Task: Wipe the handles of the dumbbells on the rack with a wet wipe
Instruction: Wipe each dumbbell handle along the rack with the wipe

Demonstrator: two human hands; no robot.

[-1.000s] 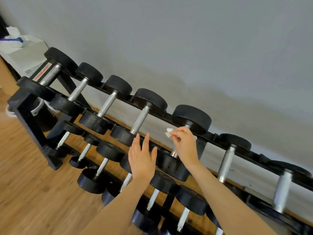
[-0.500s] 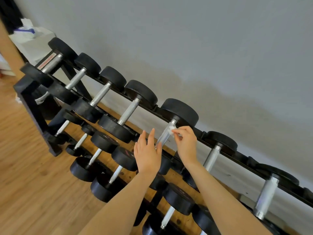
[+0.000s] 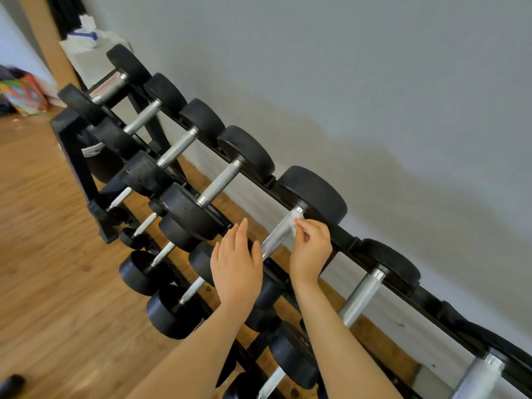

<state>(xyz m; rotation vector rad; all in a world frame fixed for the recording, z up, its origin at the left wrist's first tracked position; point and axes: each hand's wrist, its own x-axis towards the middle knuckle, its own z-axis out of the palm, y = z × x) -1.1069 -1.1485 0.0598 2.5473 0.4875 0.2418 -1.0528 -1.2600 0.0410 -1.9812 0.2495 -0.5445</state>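
A black rack (image 3: 347, 243) against the wall holds several black dumbbells with silver handles on tiers. My right hand (image 3: 311, 250) pinches a small white wet wipe (image 3: 296, 221) against the upper end of one top-row silver handle (image 3: 277, 236), just below its far black head (image 3: 315, 194). My left hand (image 3: 236, 263) hovers with straight fingers to the left of that handle, over the near head, holding nothing. That near head is hidden behind my left hand.
More top-row handles (image 3: 218, 182) run left and another handle (image 3: 361, 295) lies to the right. Lower tiers hold smaller dumbbells (image 3: 141, 272). A white box with tissues (image 3: 86, 36) stands at the rack's far end. Wood floor (image 3: 43, 254) lies to the left.
The view has shifted right and closer along the rack. My right hand has brought the wipe down from the black head onto the handle's upper end. My left hand stays open beside it.
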